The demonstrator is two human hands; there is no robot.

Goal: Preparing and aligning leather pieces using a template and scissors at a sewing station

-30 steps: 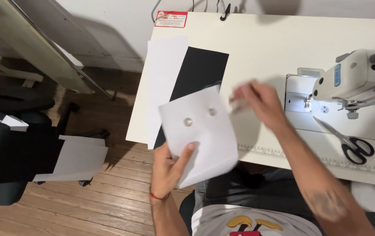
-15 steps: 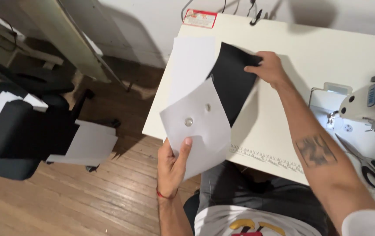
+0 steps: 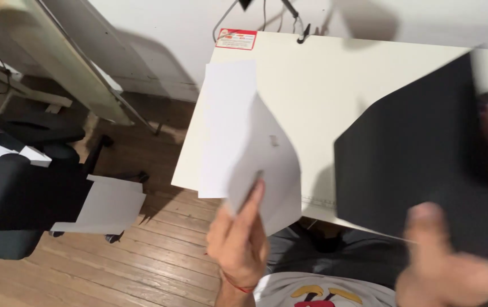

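Pinching with our left hand, we are holding a white cut piece up at about 6 o'clock in the view, forefinger lying flat along its face and the other fingers curled behind it. We are gripping a large black sheet with our right hand at 4 o'clock; that hand is blurred, thumb up against the sheet's lower edge, and we cannot tell how tightly the rest of the fingers are closing. Both pieces are hanging over the near edge of the cream table, the black one to the right of the white one and apart from it.

We are seeing a small rectangular red-and-white label stuck at the table's far left corner, at 12 o'clock. White sheets are lying flat along the table's left edge, just behind the held white piece. At 9 o'clock, a black office chair is standing on the wooden floor with pale sheets resting on it.
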